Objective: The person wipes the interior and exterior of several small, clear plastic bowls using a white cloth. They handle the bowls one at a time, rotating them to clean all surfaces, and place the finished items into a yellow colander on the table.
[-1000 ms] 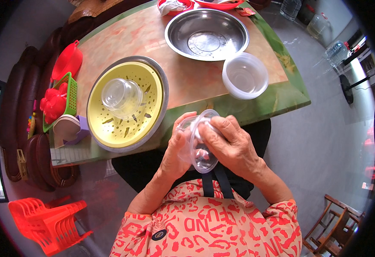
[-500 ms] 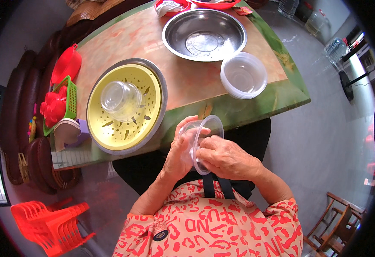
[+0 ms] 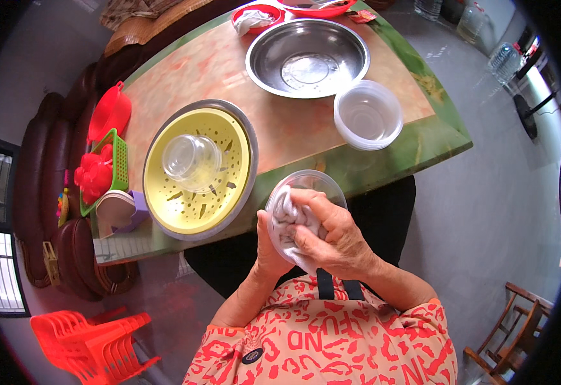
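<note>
Just off the near table edge, my left hand [image 3: 269,247] grips a clear plastic bowl [image 3: 321,179] from its left side, with some fingers hidden behind it. My right hand [image 3: 337,236] has a white cloth [image 3: 287,218] bunched in its fingers and presses it against the bowl. Ahead to the left, a yellow colander [image 3: 194,213] sits in a steel basin [image 3: 253,151] and holds upturned clear bowls [image 3: 189,157]. To the right, near the table edge, stands a stack of clear plastic bowls [image 3: 369,119].
A wide steel basin [image 3: 309,54] stands on the far part of the table [image 3: 184,77], beyond it a red bowl [image 3: 277,17]. Along the left edge are a green basket [image 3: 120,160], a purple container [image 3: 140,206] and a red colander [image 3: 110,110]. Red stools [image 3: 94,340] stand at lower left.
The bowl has turned from edge-on so its round mouth faces up toward me. The white cloth, mostly hidden before, now shows in my right hand. My view has shifted slightly.
</note>
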Demonstrator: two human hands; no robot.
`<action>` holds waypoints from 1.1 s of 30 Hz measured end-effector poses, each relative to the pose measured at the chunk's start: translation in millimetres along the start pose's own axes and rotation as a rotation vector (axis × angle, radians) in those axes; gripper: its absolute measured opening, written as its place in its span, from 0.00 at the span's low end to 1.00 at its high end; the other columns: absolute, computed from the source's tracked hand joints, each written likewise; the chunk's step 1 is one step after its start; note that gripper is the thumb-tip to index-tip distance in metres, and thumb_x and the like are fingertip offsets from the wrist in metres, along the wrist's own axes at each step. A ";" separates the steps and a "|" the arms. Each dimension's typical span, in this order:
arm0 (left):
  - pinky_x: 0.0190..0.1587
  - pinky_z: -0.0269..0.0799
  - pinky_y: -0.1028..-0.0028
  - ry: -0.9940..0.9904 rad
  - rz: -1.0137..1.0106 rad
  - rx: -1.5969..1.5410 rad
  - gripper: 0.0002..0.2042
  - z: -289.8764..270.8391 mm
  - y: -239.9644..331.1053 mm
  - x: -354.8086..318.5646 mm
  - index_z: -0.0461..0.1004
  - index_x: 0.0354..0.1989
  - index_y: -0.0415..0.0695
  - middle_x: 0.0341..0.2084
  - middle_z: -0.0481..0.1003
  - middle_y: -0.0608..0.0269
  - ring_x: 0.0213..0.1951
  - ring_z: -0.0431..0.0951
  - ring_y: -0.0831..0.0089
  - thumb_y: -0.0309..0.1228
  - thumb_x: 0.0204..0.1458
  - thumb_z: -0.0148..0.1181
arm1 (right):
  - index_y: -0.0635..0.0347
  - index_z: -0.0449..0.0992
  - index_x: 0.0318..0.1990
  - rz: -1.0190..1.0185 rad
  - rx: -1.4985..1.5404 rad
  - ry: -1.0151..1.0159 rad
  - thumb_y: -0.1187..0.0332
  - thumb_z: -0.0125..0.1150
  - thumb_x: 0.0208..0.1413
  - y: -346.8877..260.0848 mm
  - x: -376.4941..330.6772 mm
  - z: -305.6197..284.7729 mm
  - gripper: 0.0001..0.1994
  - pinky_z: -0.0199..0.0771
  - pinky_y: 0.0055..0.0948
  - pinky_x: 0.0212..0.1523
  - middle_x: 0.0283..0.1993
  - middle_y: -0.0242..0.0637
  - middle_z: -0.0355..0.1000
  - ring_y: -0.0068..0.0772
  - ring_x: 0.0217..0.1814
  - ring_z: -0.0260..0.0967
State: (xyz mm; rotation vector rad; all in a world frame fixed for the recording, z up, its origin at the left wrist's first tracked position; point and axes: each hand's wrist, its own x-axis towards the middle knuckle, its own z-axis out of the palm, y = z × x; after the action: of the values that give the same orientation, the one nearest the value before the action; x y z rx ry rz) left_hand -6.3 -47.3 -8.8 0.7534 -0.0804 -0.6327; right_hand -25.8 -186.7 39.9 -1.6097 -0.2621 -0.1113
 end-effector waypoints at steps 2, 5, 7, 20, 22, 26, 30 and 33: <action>0.59 0.64 0.54 -0.063 0.049 0.075 0.42 -0.2 1.3 3.2 0.51 0.68 0.51 0.61 0.59 0.41 0.58 0.67 0.52 0.70 0.53 0.33 | 0.63 0.68 0.51 -0.110 0.011 -0.087 0.81 0.56 0.48 2.2 2.3 -0.4 0.20 0.68 0.31 0.52 0.44 0.42 0.70 0.38 0.45 0.70; 0.51 0.71 0.52 -0.080 0.110 -0.011 0.41 -4.3 -3.3 4.2 0.49 0.68 0.57 0.57 0.60 0.35 0.52 0.71 0.48 0.71 0.52 0.32 | 0.62 0.70 0.42 -0.214 -0.047 -0.302 0.81 0.59 0.44 -3.6 5.8 -12.6 0.15 0.70 0.35 0.47 0.37 0.43 0.70 0.45 0.41 0.70; 0.55 0.67 0.52 -0.091 0.135 0.000 0.41 -5.5 -3.2 3.7 0.48 0.68 0.56 0.57 0.59 0.35 0.54 0.69 0.49 0.71 0.52 0.33 | 0.63 0.70 0.43 -0.182 -0.082 -0.338 0.78 0.59 0.46 -4.2 3.9 -20.3 0.14 0.71 0.39 0.44 0.35 0.47 0.70 0.49 0.41 0.70; 0.68 0.48 0.59 0.066 0.221 0.231 0.45 -2.0 -8.4 -2.9 0.44 0.71 0.49 0.66 0.53 0.51 0.67 0.55 0.60 0.71 0.53 0.32 | 0.73 0.69 0.46 -0.128 -0.312 0.047 0.75 0.56 0.50 4.3 12.5 9.0 0.16 0.68 0.41 0.50 0.43 0.55 0.66 0.54 0.46 0.66; 0.63 0.57 0.60 0.087 0.252 0.137 0.46 0.0 -10.1 2.1 0.44 0.68 0.48 0.60 0.60 0.48 0.61 0.62 0.59 0.71 0.50 0.42 | 0.66 0.72 0.46 -0.107 -0.217 0.010 0.77 0.58 0.48 4.3 12.0 9.7 0.16 0.69 0.37 0.49 0.43 0.49 0.70 0.50 0.45 0.70; 0.62 0.58 0.60 0.034 0.235 0.106 0.47 -8.7 -12.2 3.3 0.43 0.68 0.49 0.58 0.61 0.42 0.60 0.63 0.59 0.72 0.49 0.39 | 0.67 0.72 0.44 -0.110 -0.099 -0.158 0.76 0.59 0.48 6.7 11.3 0.9 0.14 0.69 0.34 0.48 0.42 0.45 0.71 0.44 0.45 0.70; 0.63 0.57 0.58 0.086 0.205 0.164 0.46 2.8 -5.3 0.1 0.44 0.69 0.51 0.61 0.58 0.48 0.61 0.62 0.59 0.72 0.49 0.40 | 0.65 0.72 0.44 0.095 0.097 -0.081 0.76 0.61 0.50 0.5 9.3 -2.5 0.13 0.70 0.25 0.46 0.41 0.36 0.72 0.27 0.44 0.70; 0.66 0.54 0.59 0.162 0.199 0.132 0.48 -7.6 -18.8 -4.1 0.45 0.70 0.51 0.65 0.55 0.55 0.64 0.59 0.60 0.74 0.48 0.36 | 0.63 0.71 0.48 0.300 0.402 0.136 0.76 0.60 0.56 -7.0 13.5 7.7 0.12 0.72 0.17 0.43 0.41 0.29 0.73 0.15 0.41 0.69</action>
State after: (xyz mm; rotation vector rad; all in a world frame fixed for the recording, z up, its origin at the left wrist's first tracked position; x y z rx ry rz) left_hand -16.9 -50.8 -26.2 0.9090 -0.0474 -0.3774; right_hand -15.1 -177.5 49.4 -1.2190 0.0631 0.0607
